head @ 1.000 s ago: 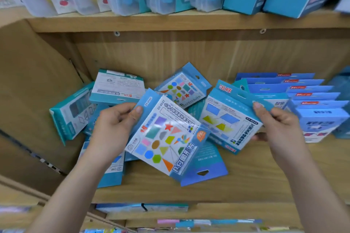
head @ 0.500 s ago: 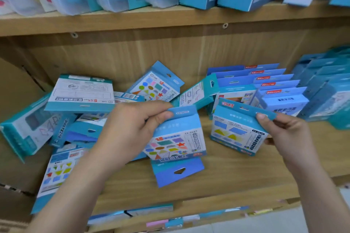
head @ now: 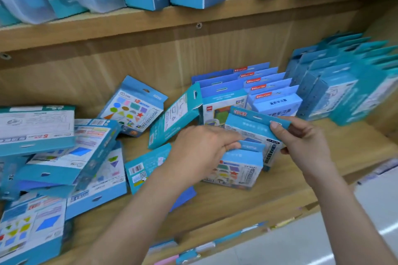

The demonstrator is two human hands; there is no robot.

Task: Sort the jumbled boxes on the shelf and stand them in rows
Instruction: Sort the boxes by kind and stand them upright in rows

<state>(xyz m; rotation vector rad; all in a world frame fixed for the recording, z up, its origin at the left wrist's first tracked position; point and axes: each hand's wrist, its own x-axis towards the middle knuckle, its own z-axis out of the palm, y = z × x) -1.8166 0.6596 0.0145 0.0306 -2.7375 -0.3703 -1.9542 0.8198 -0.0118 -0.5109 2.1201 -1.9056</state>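
Wooden shelf [head: 290, 180], near right: left hand [head: 200, 150] pinches shapes box [head: 239, 171] upright, right hand [head: 305, 144] pinches rear box [head: 255, 125] behind it, likely starting a row.

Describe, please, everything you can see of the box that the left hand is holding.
The box looks like thin light-blue cardboard, with a white front panel printed with coloured shapes and a hang tab on top. It stands roughly upright near the front of the wooden shelf, front towards the camera. The left hand pinches its tab. Just behind it is a second blue box, held at its tab by the right hand; whether the two touch is unclear.
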